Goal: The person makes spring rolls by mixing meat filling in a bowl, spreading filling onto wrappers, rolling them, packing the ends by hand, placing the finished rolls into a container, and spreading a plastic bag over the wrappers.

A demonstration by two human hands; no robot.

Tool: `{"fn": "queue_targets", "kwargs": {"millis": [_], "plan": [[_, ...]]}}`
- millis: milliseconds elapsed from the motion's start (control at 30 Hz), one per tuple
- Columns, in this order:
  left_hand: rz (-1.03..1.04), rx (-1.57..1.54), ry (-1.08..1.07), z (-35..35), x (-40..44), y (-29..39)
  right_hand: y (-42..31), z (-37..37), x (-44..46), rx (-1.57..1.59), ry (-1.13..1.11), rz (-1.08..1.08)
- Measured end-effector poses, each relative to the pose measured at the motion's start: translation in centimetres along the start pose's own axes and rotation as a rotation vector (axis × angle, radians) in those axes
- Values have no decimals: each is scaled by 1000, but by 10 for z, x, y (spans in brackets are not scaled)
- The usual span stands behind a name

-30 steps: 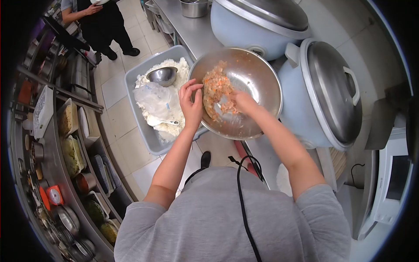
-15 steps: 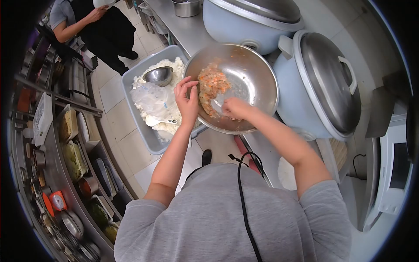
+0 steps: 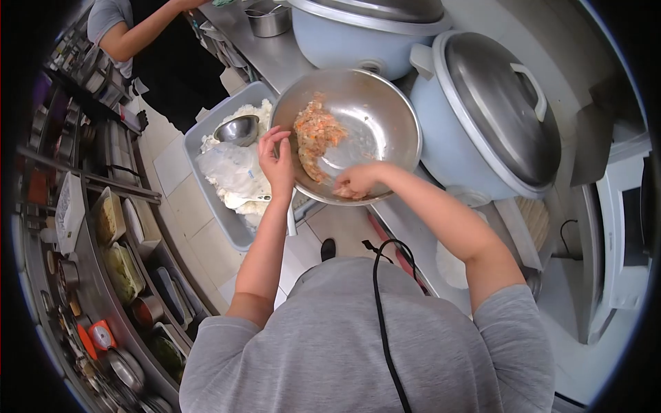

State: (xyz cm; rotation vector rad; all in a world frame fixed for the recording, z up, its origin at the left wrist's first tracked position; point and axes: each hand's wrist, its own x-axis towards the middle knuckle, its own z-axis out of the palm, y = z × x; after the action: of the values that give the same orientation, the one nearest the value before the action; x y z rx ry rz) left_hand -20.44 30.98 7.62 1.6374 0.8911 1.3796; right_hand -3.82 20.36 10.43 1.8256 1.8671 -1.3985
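Observation:
A large steel bowl (image 3: pixel 375 113) holds an orange-and-tan minced mixture (image 3: pixel 318 131), heaped along its left side. Inside the bowl, near the lower rim, my right hand (image 3: pixel 357 181) has its fingers curled in and pressed together against some of the mixture. My left hand (image 3: pixel 276 162) is at the bowl's left rim, its fingers bent and apart, with nothing visible between them. To the left, a blue-grey tub (image 3: pixel 195 162) contains white rice (image 3: pixel 261 113), a small steel bowl (image 3: pixel 237 129), a clear plastic bag (image 3: pixel 234 167) and a white spoon (image 3: pixel 237 201).
Two blue rice cookers with steel lids (image 3: pixel 365 34) (image 3: pixel 499 103) stand beyond and right of the bowl. A steel pot (image 3: pixel 268 20) is on the counter. A person in a black apron (image 3: pixel 172 62) stands at the upper left. Food containers (image 3: pixel 124 272) line the left shelf.
My right hand has moved down and toward the bowl's near rim, away from the heap. My left hand stays by the left rim. The other person appears closer, with an arm stretched toward the counter.

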Motion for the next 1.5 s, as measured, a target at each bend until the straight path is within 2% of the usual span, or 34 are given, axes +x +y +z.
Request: {"fn": "queue_targets", "kwargs": {"millis": [33,67,133,233,333,367,400,467,500,567,633,667,733,800,833,900,1033,1133,1200,1233,1300,1433,1500], "plan": [[12,17,3,-1,0,0,-4,-1,-6,188,21,-71],[26,33,4,-1,0,1,-7,-5,-11,201,32,-68],[53,26,-12,-1,1,-6,-11,-18,-27,405,-90,-339],[41,-6,0,-1,3,-15,-17,-22,-88,547,4,-378],[117,47,-12,-3,4,-10,7,-3,-157,553,201,-331],[162,124,20,-4,1,-4,24,12,-181,645,253,-247],[326,305,52,-4,-3,10,43,29,-207,739,304,-160],[399,330,74,12,-19,48,75,69,-254,747,453,58],[402,311,39,27,-29,61,92,94,-270,775,473,78],[443,128,-173,58,-58,85,127,151,-282,600,635,432],[431,-79,-458,99,-103,99,153,202,-272,737,677,446],[333,-107,-671,118,-129,110,165,226,-266,852,707,438],[455,-130,-955,156,-177,104,174,251,-268,828,763,420],[454,-201,-1124,190,-221,96,165,262,-277,792,1230,384],[455,-202,-1135,204,-238,95,166,272,-280,801,1235,389],[486,-212,-1238,227,-263,95,169,295,-282,501,1352,513],[427,-244,-1377,250,-291,97,162,327,-250,386,1474,505],[527,-274,-1454,251,-301,91,167,341,-226,333,1577,470],[664,-238,-1436,245,-297,85,170,344,-224,95,1542,456],[670,-236,-1439,242,-292,88,163,335,-231,97,1549,456],[541,-175,-1535,239,-284,95,152,320,-249,445,1559,491],[569,-230,-1403,246,-290,104,168,323,-234,272,1461,567],[667,-228,-1578,250,-292,96,179,328,-221,205,1473,444]]}}
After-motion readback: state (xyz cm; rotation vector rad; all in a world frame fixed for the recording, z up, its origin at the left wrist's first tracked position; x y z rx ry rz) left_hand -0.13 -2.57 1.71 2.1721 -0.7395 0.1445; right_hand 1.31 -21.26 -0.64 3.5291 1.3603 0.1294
